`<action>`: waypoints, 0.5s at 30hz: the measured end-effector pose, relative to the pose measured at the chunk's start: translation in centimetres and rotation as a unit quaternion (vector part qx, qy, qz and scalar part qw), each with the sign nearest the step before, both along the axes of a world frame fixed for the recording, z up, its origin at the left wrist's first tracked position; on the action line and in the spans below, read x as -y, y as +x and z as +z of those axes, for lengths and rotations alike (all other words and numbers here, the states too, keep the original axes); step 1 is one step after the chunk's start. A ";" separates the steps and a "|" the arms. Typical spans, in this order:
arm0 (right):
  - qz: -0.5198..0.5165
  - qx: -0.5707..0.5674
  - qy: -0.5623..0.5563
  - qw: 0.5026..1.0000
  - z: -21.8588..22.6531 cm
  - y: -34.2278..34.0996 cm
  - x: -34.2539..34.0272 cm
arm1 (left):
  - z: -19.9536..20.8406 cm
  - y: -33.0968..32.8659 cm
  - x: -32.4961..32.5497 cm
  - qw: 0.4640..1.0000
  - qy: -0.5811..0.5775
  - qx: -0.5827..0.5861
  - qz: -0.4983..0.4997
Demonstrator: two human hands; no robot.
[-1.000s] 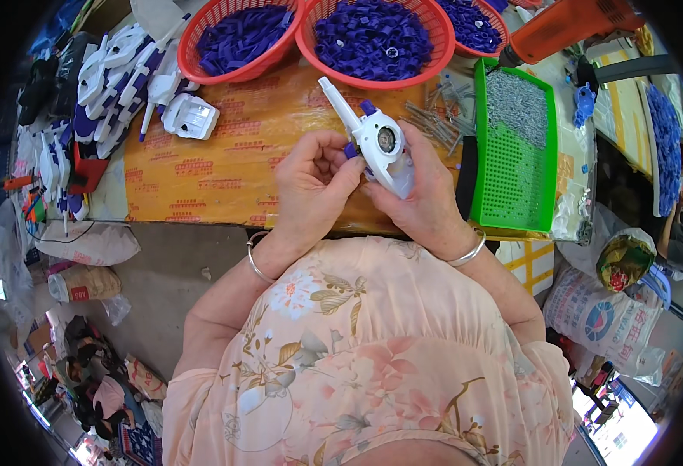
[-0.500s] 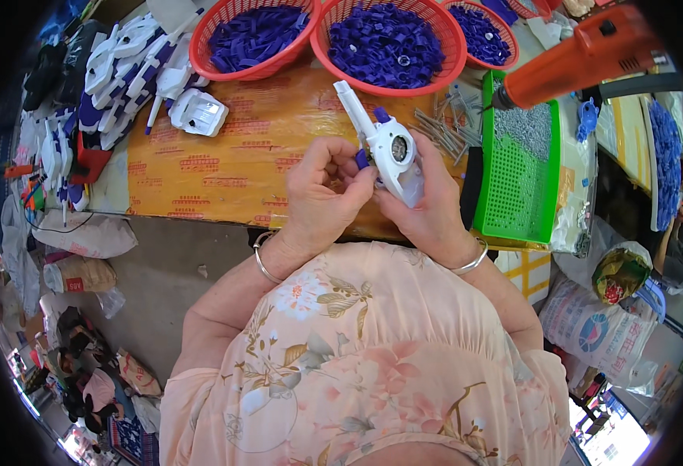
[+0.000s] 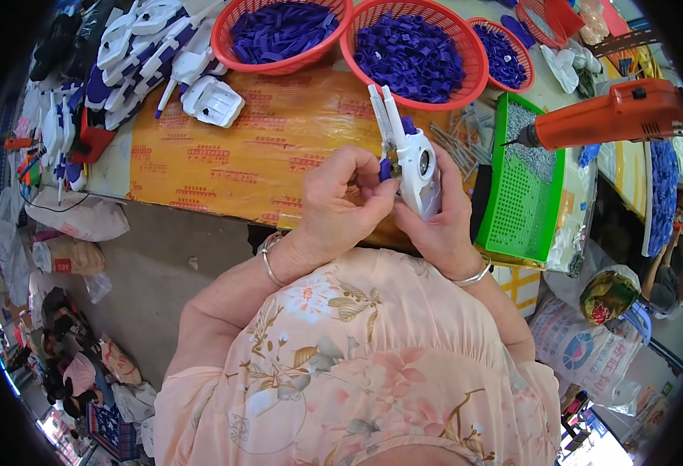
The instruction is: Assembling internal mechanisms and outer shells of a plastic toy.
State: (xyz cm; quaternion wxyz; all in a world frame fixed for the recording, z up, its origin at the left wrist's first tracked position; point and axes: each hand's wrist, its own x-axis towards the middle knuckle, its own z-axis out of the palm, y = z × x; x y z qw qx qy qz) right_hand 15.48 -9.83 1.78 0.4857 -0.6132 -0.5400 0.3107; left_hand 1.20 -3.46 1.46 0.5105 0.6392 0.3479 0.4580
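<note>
A white plastic housing (image 3: 415, 182) with a round dark dial and two long narrow white arms is tilted upward in front of my chest. My right hand (image 3: 448, 221) is closed around its right side and lower end. At the housing's left side my left hand (image 3: 340, 203) pinches a small purple plastic piece (image 3: 385, 168), which touches the housing or sits very near it. Another purple part (image 3: 409, 124) shows at the housing's top. My left fingertips partly hide where the purple piece meets the housing.
Red baskets of purple parts (image 3: 411, 58) stand along the back. At right lie a green tray (image 3: 516, 221) with small metal pieces, loose long screws (image 3: 472, 132) and an orange power screwdriver (image 3: 609, 116) hanging over the tray. White-and-purple assemblies (image 3: 143, 62) are piled at left, beside a white shell (image 3: 213, 101).
The housing has turned more edge-on, so two arms now show instead of one. Both hands appear slightly farther right, and the whole view has shifted a little. The grip is unchanged.
</note>
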 end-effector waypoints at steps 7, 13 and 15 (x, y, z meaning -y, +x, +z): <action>-0.005 0.027 0.038 0.999 -0.6 -0.1 0.0 | -0.1 -0.1 0.1 1.000 0.015 -0.007 -0.008; -0.006 0.040 0.035 0.999 -0.2 -0.3 -0.1 | 0.7 0.0 0.3 0.989 -0.145 0.028 -0.007; 0.005 0.054 0.039 0.998 -0.3 -0.4 -0.2 | 0.5 -0.1 0.2 0.981 -0.189 0.034 -0.005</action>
